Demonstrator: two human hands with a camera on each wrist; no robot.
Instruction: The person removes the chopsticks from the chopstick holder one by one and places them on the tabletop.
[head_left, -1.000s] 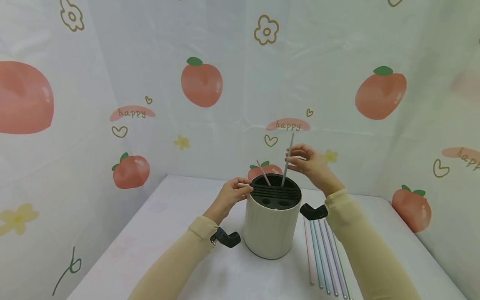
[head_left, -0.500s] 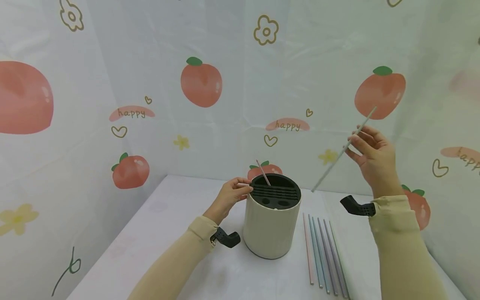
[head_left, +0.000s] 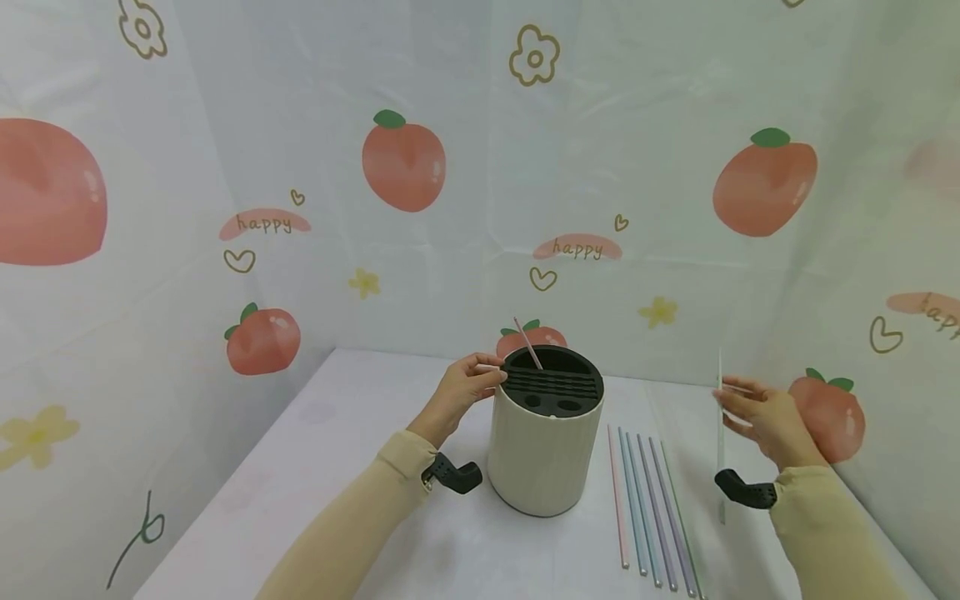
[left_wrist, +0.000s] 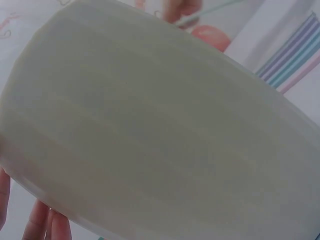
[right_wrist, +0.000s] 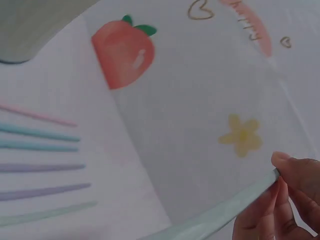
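Note:
A cream utensil holder [head_left: 542, 462] with a black slotted top stands upright in the head view. One pink chopstick [head_left: 528, 346] leans in its rear compartment. My left hand [head_left: 461, 392] touches the holder's upper left rim with relaxed fingers; the holder's wall [left_wrist: 165, 120] fills most of the left wrist view. To the right, my right hand [head_left: 768, 417] pinches a pale green chopstick [head_left: 721, 437] that stands nearly vertical in the head view. The right wrist view shows thumb and fingers [right_wrist: 295, 175] gripping one end of that chopstick [right_wrist: 225, 210].
Between holder and right hand, several chopsticks [head_left: 657, 508] in pink, blue, purple and green lie side by side on the white table [head_left: 420, 533]. A printed white cloth [head_left: 450, 275] with peaches and flowers rises behind the table.
My right hand has drawn the green chopstick up out of the holder's opening, carried it right, then lowered it beside the row and turned it upright. The left hand stays on the rim.

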